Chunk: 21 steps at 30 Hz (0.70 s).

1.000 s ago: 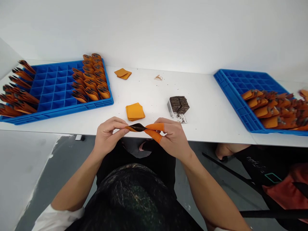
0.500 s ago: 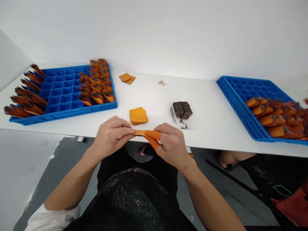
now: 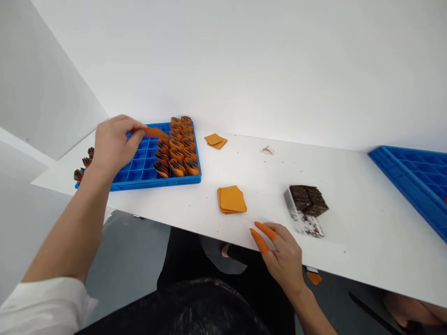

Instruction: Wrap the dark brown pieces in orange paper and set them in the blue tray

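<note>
My left hand (image 3: pixel 117 142) is over the blue divided tray (image 3: pixel 157 182), its fingers pinching a folded orange piece (image 3: pixel 155 132) by one end. Folded orange pieces with dark filling (image 3: pixel 177 167) fill the tray's right-hand compartments, and several more stand at its left side, partly behind my left arm. My right hand (image 3: pixel 279 246), with orange finger covers on the thumb and index finger, is at the table's front edge. Those fingers are apart and hold nothing. A stack of orange square sheets (image 3: pixel 232 199) lies just beyond it.
Right of the stack, a white holder (image 3: pixel 303 223) carries dark brown thin pieces (image 3: pixel 309 200). Loose orange sheets (image 3: pixel 215 140) and rubber bands (image 3: pixel 267 150) lie farther back. Another blue tray (image 3: pixel 412 186) is at the right, and part of another person (image 3: pixel 412 309) shows below the table there.
Both hands held the folded orange piece together; my left hand has carried it left to the tray. My right hand has let go and opened. The view has shifted left.
</note>
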Available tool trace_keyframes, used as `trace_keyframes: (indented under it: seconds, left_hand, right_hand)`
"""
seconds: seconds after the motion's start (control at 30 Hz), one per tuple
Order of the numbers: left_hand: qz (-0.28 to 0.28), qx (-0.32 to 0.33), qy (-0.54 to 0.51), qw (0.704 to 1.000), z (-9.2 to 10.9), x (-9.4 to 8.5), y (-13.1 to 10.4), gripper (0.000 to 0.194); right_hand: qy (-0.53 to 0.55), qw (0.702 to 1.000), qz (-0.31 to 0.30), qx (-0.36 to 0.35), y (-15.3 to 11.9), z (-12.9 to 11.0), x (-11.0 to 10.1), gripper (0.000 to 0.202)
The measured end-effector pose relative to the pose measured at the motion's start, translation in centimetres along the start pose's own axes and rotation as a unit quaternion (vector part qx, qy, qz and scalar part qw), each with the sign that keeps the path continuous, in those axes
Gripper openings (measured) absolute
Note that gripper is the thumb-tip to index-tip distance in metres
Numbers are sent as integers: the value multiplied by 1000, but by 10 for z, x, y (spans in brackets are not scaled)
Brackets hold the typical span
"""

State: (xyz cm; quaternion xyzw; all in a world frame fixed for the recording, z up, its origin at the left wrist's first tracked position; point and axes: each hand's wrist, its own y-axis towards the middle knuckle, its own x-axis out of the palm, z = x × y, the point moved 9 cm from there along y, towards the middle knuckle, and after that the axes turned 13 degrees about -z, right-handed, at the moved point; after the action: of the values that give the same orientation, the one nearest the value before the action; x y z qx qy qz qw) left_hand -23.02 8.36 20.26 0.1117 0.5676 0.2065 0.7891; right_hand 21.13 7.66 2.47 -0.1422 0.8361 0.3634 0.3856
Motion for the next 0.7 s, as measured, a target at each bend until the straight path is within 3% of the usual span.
trace_keyframes:
  seconds: [0.03, 0.1, 0.17, 0.27, 0.37, 0.43, 0.7]
  left_hand:
    - [2, -14, 47, 999, -15, 0, 23, 27]
    - [-32, -36, 113, 992, -42, 16, 66, 37]
    - [-91, -52, 154, 983, -66, 45, 102, 40]
    - [-162, -58, 169, 971, -89, 89, 135, 34]
    - [-232, -67, 156, 958, -105, 124, 149, 26]
    - [-264, -72, 143, 951, -112, 137, 153, 28]
    - [-328, -93, 110, 933, -123, 147, 158, 47]
  right_hand:
    - [-17, 1000, 8, 10, -7, 9, 4, 17]
    - [-53, 998, 23, 11, -16, 19, 12, 17]
    - [-97, 995, 29, 6, -20, 21, 19, 18]
    - [-130, 991, 23, 5, -19, 21, 25, 26]
    - [-126, 992, 27, 0, -20, 21, 24, 29]
    - [-130, 991, 29, -1, -21, 22, 22, 29]
    - [-129, 991, 32, -2, -14, 13, 19, 23]
